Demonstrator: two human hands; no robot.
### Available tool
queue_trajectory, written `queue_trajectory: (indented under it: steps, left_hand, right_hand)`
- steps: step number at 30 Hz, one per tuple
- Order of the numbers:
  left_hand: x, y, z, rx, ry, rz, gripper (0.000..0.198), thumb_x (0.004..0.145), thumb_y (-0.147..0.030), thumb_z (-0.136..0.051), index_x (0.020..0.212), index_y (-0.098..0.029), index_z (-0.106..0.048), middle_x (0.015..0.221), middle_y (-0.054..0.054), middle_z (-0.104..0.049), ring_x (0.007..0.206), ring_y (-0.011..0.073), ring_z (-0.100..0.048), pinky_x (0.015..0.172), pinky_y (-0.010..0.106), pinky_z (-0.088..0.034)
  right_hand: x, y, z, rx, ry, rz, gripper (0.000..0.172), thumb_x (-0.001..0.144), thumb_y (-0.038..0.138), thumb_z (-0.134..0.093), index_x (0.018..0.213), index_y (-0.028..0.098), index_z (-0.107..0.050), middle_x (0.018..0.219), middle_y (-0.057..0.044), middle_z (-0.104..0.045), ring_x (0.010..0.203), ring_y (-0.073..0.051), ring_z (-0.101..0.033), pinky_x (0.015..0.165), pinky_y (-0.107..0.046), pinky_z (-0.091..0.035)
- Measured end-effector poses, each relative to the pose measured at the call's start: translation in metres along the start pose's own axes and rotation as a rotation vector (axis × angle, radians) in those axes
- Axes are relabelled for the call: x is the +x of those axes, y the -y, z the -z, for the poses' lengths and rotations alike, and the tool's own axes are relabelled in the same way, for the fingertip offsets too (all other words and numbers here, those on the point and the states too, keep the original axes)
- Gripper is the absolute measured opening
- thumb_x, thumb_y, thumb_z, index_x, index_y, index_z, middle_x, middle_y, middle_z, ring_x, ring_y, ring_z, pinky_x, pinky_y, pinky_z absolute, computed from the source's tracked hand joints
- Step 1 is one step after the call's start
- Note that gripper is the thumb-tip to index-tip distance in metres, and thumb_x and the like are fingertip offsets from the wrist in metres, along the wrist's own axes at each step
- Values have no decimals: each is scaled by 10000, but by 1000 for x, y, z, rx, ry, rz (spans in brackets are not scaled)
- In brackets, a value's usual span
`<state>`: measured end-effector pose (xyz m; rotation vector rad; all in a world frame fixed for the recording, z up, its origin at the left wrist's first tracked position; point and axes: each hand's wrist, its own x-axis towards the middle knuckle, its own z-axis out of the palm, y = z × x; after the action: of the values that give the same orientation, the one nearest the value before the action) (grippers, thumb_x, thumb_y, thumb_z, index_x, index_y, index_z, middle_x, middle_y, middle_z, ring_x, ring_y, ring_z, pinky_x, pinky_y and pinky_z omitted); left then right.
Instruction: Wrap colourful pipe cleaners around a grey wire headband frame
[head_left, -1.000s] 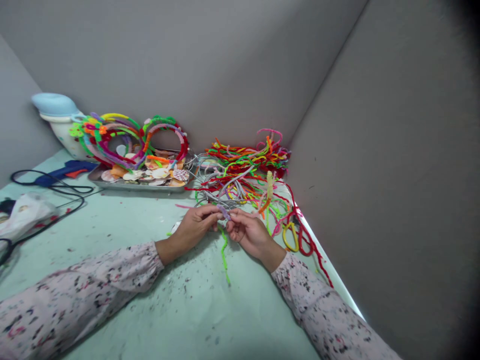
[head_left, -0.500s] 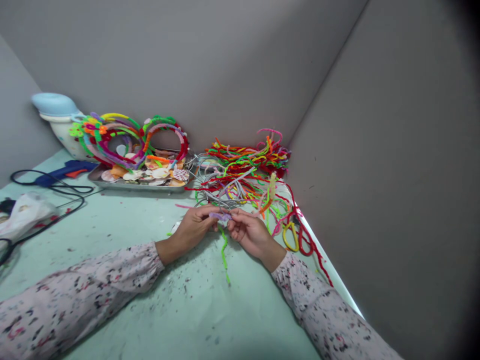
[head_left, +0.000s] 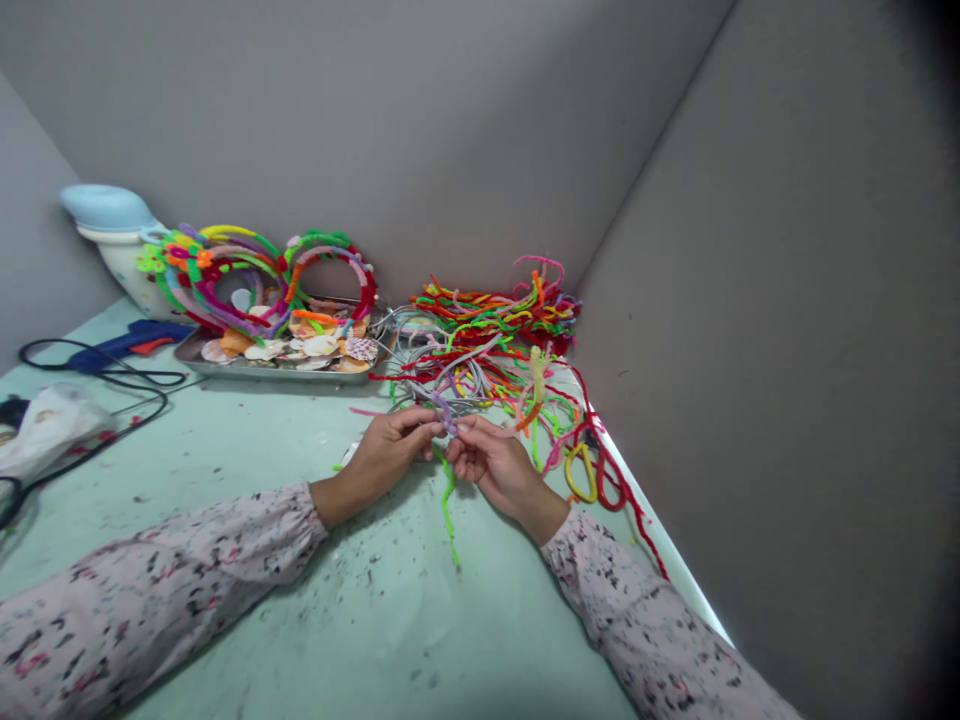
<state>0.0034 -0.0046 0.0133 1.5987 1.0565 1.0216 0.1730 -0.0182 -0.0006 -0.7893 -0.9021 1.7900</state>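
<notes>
Between my fingertips is a short purple pipe cleaner [head_left: 445, 412], bent and standing partly upright. My left hand [head_left: 391, 446] pinches it from the left with thumb and forefinger. From the other side my right hand [head_left: 495, 458] grips it the same way, its remaining fingers curled. Part of the purple piece is hidden by the fingers. Just below the hands a bright green pipe cleaner [head_left: 449, 510] lies on the pale green table [head_left: 420, 630]. Behind them spreads a tangled heap of coloured pipe cleaners [head_left: 495, 325].
A metal tray [head_left: 277, 374] holds shells, with pipe-cleaner-wrapped headbands [head_left: 330, 245] resting on it. At left are a blue glue gun [head_left: 112, 350], its black cord, a plastic bag [head_left: 56, 430] and a white container with blue lid [head_left: 112, 215]. Scissors [head_left: 581, 474] lie right, near the wall.
The purple pipe cleaner was lying flat across the fingertips and now points up, with its end above the fingers. Both hands have shifted only slightly.
</notes>
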Motion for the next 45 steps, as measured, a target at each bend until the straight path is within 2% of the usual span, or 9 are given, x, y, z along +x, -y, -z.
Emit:
queue_trajectory:
  steps: [10,29,45]
  left_hand:
    - [1,10,2,10,35,-19,211,859,-335,-551,778,-150,-610,616,-20,-566,575,108,-514,568,224,-408]
    - [0,4,2,53,33,-7,190,850,-307,-531,755,-150,-581,568,-33,-531,540,105,-470,534,224,-361]
    - [0,7,1,7,16,12,172,832,-293,-555,727,-157,-569,537,-31,-524,483,99,-458,475,225,-348]
  right_hand:
    - [0,-2,-5,-84,-27,24,252,778,362,-689,876,172,-557,631,6,-671,442,-69,-578,384,-130,-370]
    - [2,-7,-4,-182,-42,43,234,812,371,-644,903,179,-547,647,15,-666,459,-71,-579,405,-146,-377]
    - [2,-8,-3,-226,-38,58,199,833,363,-618,872,185,-541,658,15,-658,475,-70,-577,412,-148,-375]
